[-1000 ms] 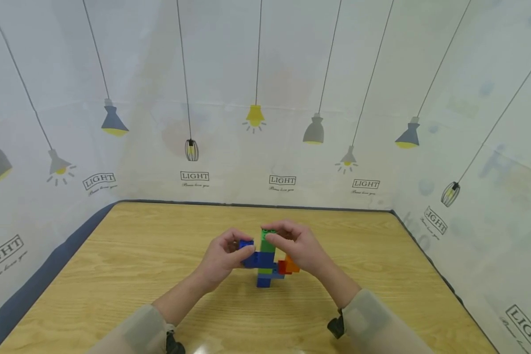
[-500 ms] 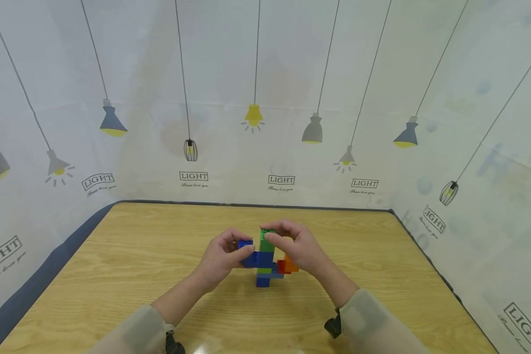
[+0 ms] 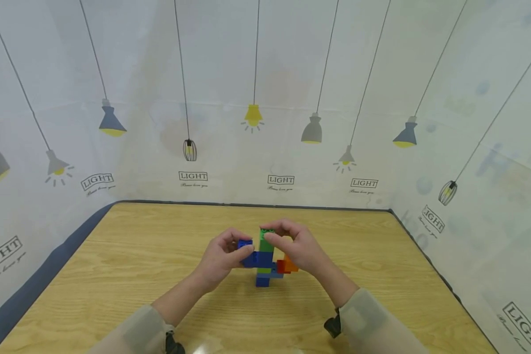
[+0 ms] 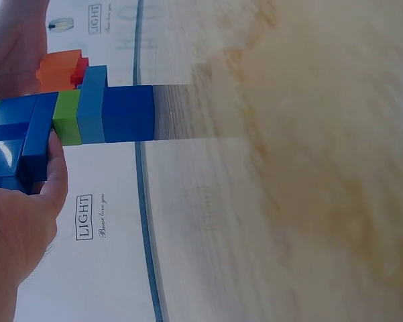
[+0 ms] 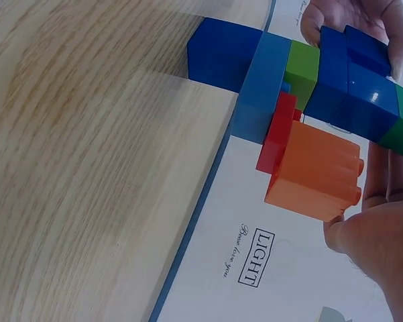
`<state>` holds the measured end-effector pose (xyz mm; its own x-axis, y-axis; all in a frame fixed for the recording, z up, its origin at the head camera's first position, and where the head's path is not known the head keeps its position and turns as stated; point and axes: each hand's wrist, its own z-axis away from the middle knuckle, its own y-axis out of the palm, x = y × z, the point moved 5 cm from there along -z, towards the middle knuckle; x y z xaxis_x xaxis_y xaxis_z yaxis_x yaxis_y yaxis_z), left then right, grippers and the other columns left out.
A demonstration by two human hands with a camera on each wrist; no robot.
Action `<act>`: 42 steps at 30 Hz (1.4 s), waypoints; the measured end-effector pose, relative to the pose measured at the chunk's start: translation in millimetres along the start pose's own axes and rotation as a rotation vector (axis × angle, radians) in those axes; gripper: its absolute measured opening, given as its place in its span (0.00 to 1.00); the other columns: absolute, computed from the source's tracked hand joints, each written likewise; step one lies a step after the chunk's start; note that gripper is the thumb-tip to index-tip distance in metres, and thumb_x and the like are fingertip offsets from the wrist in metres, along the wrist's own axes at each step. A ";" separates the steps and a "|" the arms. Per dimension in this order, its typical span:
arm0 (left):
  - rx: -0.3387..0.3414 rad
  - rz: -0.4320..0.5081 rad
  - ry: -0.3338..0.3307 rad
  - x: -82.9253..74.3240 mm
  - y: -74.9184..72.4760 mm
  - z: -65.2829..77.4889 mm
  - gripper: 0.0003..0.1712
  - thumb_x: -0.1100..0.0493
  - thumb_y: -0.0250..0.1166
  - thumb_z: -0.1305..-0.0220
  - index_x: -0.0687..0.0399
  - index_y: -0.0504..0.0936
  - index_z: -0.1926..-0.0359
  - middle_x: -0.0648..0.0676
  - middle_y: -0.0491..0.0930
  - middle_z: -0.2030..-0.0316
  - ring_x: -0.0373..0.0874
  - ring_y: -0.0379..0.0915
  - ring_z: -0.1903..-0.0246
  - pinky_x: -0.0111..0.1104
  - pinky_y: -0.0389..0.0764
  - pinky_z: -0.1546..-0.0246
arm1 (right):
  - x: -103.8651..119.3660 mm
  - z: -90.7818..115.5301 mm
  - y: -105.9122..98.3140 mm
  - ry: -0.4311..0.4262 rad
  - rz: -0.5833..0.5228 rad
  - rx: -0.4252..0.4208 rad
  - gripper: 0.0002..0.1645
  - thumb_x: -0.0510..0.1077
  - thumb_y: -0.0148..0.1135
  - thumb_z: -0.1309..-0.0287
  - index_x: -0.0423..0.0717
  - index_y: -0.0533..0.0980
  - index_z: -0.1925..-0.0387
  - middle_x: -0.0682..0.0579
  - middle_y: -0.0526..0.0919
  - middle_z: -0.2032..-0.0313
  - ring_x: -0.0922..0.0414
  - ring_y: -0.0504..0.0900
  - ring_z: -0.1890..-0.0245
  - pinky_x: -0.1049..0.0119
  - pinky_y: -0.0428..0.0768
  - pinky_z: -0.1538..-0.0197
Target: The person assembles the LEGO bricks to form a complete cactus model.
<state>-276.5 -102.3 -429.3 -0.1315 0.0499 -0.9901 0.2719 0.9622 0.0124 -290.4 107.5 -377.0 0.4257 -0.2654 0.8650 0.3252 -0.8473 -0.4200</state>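
A structure of toy building bricks stands upright on the wooden table, its lowest blue brick (image 3: 262,282) against the surface. Above that come a lighter blue brick (image 4: 92,107), a lime green brick (image 5: 302,70), darker blue bricks (image 3: 263,259) and a green brick (image 3: 266,244) at the top. On the right side branch out a red brick (image 5: 276,137) and an orange brick (image 5: 315,168). My left hand (image 3: 220,256) pinches the upper blue brick (image 3: 245,243) on the left arm between thumb and fingers. Thumb and fingers of my right hand (image 3: 302,246) grip the green top, partly covering it.
The wooden table (image 3: 115,275) spreads around the bricks. A pale cloth (image 3: 230,64) printed with lamps and LIGHT labels encloses its back and sides. Dark straps (image 3: 333,325) show at the sleeve cuffs.
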 end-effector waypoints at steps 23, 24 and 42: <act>-0.001 -0.035 0.019 -1.7 -1.9 2.3 0.19 0.58 0.69 0.23 0.65 0.80 0.39 0.54 0.79 0.52 0.47 0.80 0.55 0.36 0.92 0.57 | -0.9 0.0 1.7 -0.003 0.026 0.013 0.17 0.51 0.64 0.20 0.57 0.84 0.36 0.53 0.89 0.47 0.50 0.83 0.42 0.52 0.84 0.39; -0.001 -0.038 0.025 -2.1 -1.8 2.8 0.19 0.58 0.69 0.22 0.65 0.80 0.39 0.54 0.79 0.52 0.47 0.80 0.55 0.36 0.92 0.57 | -0.8 0.2 1.0 0.003 0.031 0.016 0.17 0.51 0.64 0.20 0.58 0.84 0.36 0.54 0.89 0.45 0.50 0.84 0.40 0.49 0.84 0.38; 0.057 -0.091 0.021 -7.4 -11.3 9.8 0.26 0.61 0.72 0.26 0.54 0.76 0.32 0.63 0.75 0.35 0.55 0.78 0.37 0.45 0.93 0.50 | -38.0 37.4 -41.5 0.077 0.085 0.015 0.19 0.50 0.64 0.19 0.49 0.80 0.35 0.45 0.86 0.38 0.47 0.86 0.42 0.69 0.86 0.42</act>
<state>-269.3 -116.2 -423.5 -0.1777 -0.0310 -0.9836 0.3113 0.9464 -0.0860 -288.5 170.0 -402.8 0.3867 -0.3713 0.8442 0.3033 -0.8133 -0.4966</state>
